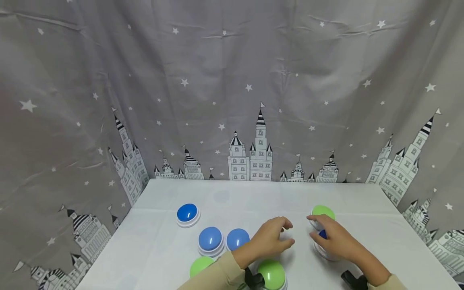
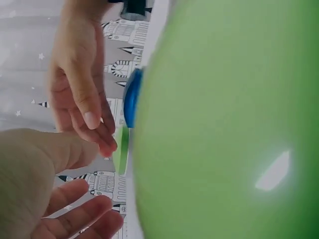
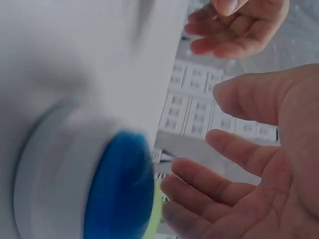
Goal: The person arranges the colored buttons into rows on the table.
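Observation:
My left hand [image 1: 270, 238] hovers above the white table with fingers loosely bent and nothing held. Under its wrist sits a green dome push button [image 1: 272, 274], which fills much of the left wrist view. My right hand [image 1: 337, 238] is over a dark blue push button [image 1: 322, 234] on a white base, partly hidden by the hand. In the right wrist view its fingers [image 3: 209, 184] are apart from the blue dome [image 3: 122, 189]. Just behind stands another green button [image 1: 324, 211], near the right fingertips in the head view. Both palms roughly face each other.
To the left stand a dark blue button [image 1: 187, 212], two lighter blue buttons [image 1: 210, 239] and a green button [image 1: 201, 266], partly covered by the left sleeve [image 1: 221, 274]. A grey curtain [image 1: 232, 60] with stars and castles hangs behind the white table [image 1: 152, 225].

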A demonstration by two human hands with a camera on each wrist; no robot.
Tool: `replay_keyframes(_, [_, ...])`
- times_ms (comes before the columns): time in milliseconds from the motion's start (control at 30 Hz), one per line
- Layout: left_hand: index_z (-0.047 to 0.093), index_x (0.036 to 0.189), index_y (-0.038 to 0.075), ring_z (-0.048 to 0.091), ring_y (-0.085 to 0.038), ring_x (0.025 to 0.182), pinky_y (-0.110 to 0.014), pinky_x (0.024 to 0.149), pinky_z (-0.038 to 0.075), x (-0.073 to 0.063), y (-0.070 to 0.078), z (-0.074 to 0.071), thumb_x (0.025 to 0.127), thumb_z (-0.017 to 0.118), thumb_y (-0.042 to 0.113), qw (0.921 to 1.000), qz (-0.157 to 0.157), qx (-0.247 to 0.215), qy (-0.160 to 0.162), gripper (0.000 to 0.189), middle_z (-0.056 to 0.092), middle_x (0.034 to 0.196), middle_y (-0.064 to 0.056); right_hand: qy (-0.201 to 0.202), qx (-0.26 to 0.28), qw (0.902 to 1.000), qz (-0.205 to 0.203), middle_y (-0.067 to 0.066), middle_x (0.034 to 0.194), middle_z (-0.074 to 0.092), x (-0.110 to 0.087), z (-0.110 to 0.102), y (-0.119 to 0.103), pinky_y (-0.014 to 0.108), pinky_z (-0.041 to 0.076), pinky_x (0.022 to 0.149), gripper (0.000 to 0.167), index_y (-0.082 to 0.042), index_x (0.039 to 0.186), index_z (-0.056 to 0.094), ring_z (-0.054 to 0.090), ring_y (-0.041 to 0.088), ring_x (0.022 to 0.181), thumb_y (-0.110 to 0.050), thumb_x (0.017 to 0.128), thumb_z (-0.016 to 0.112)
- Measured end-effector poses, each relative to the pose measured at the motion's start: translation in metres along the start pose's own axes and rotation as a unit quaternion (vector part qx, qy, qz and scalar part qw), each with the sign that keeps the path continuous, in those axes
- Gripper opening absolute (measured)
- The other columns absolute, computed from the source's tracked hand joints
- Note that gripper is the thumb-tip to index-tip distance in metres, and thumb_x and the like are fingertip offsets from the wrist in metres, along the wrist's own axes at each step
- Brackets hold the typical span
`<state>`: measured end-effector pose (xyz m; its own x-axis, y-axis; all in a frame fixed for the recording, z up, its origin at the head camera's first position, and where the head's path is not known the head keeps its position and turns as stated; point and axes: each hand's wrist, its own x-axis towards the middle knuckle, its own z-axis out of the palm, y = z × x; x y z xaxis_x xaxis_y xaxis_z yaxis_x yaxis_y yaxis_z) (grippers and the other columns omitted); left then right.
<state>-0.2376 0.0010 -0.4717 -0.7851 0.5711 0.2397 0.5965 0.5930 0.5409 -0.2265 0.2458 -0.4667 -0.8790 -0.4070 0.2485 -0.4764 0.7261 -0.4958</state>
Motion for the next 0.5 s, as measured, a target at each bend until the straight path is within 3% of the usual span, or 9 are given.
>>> replay_keyframes(300, [0.063,0.115,0.012,0.060,-0.009,0.097,-0.019,0.081,0.048,0.012,-0.003,-0.007,0.088,0.075,0.025,0.9992,-0.025,-0.024,-0.021,0.033,0.065,0.109,0.002,0.007,0.004,0.9989,0.047,0.018,0.133,0.056,0.007,-0.006,0.019,0.061,0.041,0.099,0.044,-0.002,0.134,0.055,0.050,0.041,0.123,-0.018,0.095,0.068])
replay_keyframes(500, [0.063,0.116,0.011,0.060,-0.010,0.098,-0.020,0.082,0.048,0.024,-0.001,-0.006,0.089,0.074,0.025,0.9987,-0.036,-0.033,-0.015,0.033,0.064,0.111,0.002,0.019,0.004,0.9977,0.064,0.020,0.128,0.056,0.007,-0.012,0.026,0.062,0.043,0.097,0.045,-0.002,0.133,0.055,0.052,0.042,0.120,-0.018,0.093,0.069])
